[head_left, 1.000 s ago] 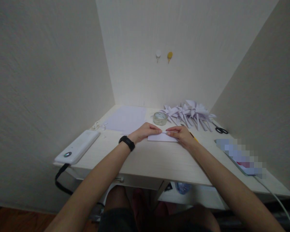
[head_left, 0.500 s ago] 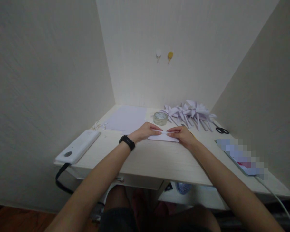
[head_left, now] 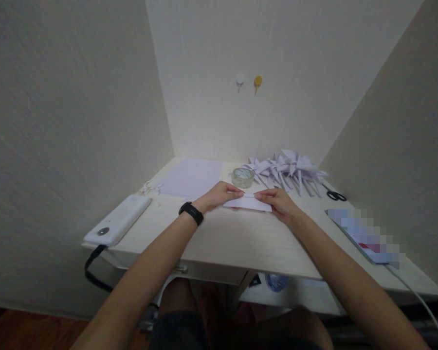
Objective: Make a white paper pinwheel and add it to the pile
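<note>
A narrow piece of white paper (head_left: 247, 203), with a folded strip along its far edge, is held between my two hands over the desk. My left hand (head_left: 222, 194) pinches that edge on the left, thumb on the near side. On the right, my right hand (head_left: 277, 201) pinches the same edge in a similar way. The fingertips of both hands are a short distance apart. Just beyond the paper stands a roll of clear tape (head_left: 242, 178). A pile of folded white paper pinwheels (head_left: 292, 170) lies behind my right hand.
White paper sheets (head_left: 191, 176) lie at the back left of the desk (head_left: 219, 243). Black-handled scissors (head_left: 336, 196) and a tablet-like device (head_left: 363, 238) with a cable are on the right. A white box-shaped device (head_left: 118, 221) sits at the left edge.
The paper is lifted slightly and its near edge now tilts up off the desk. Both hands have risen a little, and the fingertips are slightly farther apart.
</note>
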A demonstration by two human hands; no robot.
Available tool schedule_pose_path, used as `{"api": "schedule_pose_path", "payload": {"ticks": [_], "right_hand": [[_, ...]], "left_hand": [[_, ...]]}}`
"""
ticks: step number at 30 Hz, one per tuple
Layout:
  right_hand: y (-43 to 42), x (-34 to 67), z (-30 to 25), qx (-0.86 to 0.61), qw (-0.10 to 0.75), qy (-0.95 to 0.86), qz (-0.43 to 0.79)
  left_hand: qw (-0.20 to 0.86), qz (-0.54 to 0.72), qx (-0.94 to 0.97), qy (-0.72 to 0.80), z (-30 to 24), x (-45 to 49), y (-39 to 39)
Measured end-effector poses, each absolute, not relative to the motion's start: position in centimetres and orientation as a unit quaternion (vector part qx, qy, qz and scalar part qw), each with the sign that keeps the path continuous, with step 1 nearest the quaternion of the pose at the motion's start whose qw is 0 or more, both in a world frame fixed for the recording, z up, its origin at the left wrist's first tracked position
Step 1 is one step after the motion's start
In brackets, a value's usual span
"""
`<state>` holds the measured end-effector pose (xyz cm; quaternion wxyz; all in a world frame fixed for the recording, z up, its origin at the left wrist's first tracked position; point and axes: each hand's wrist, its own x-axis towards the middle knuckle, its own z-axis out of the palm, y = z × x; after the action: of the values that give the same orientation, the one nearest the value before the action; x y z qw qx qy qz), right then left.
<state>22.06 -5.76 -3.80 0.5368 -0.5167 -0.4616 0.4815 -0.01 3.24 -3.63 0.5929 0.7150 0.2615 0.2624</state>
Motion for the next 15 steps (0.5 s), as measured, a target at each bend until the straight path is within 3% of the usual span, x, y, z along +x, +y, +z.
{"api": "schedule_pose_path", "payload": {"ticks": [15], "right_hand": [[-5.9, 21.8, -3.7, -0.499, 0.56, -0.454, 0.482]], "left_hand": [[0.634, 0.271, 0.675, 0.262, -2.1, -0.1, 1.9]]}}
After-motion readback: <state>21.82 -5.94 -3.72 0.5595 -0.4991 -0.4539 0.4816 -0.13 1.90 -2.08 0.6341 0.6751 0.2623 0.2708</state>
